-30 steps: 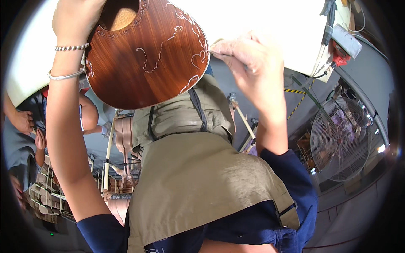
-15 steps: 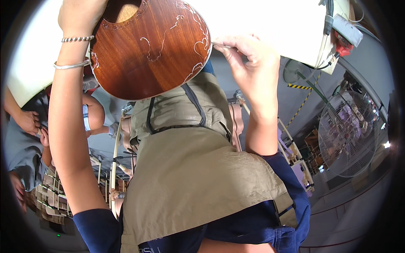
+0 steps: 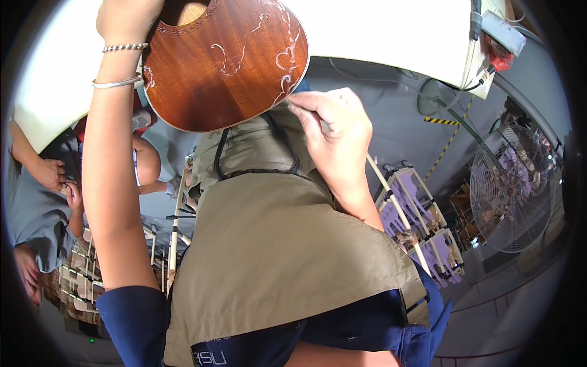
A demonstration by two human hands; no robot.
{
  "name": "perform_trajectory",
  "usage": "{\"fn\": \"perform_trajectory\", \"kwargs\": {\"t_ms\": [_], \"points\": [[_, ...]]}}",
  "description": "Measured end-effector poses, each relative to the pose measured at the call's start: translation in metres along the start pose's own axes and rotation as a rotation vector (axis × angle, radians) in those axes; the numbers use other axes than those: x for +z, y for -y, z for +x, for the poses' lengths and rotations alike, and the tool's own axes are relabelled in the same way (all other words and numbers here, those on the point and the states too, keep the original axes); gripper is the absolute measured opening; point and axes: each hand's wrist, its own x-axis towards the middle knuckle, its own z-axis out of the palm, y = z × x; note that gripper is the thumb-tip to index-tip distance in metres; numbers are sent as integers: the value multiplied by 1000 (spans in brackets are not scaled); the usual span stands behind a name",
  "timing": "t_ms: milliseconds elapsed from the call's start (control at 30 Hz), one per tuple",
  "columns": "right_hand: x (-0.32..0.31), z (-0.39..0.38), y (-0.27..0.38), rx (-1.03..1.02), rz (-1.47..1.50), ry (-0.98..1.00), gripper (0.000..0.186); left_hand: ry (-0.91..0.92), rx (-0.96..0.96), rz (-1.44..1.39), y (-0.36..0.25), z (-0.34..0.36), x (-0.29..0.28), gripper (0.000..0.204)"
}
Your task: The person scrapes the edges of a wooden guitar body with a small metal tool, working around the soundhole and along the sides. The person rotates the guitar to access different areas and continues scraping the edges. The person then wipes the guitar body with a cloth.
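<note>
A glossy brown wooden ukulele body point(image 3: 214, 79) lies face up at the top, its round sound hole partly in view. Thin white curled strips point(image 3: 284, 59) are scattered over its face, mostly along the right side. At the upper left, my left hand point(image 3: 128, 21) is against the body beside the sound hole; its fingers are out of sight. My right hand point(image 3: 330, 116) is at the body's lower right rim, thumb and forefinger pinched together. Whatever lies between those fingertips is too small to make out.
A white table point(image 3: 379, 30) spans the top. A grey power box with a red plug point(image 3: 501, 58) hangs at its right corner. Further right stands a large floor fan point(image 3: 510, 189). At left, another person's hands point(image 3: 55, 174) are close by. Wheeled racks point(image 3: 422, 220) stand behind me.
My right hand has moved down and left along the rim, from the body's right side to its lower right. In the picture, the body and my left hand sit slightly higher and further right.
</note>
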Motion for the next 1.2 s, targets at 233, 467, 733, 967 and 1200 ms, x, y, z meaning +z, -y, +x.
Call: {"fn": "perform_trajectory", "kwargs": {"t_ms": [233,467,733,967,1200], "points": [[8,-30,-22,782,1088,59,44,153,-381,-434,80,50,-18,80],[-2,3,-16,593,1036,-129,56,16,-423,-930,19,35,-18,55],[-33,226,-23,193,749,31,45,-747,-600,-1077,8,-26,1,32],[-44,289,-35,78,386,372,36,-757,-470,354,-2,-60,-10,80],[-41,346,-27,-639,-71,492,16,339,244,457,-62,17,-7,126]]}}
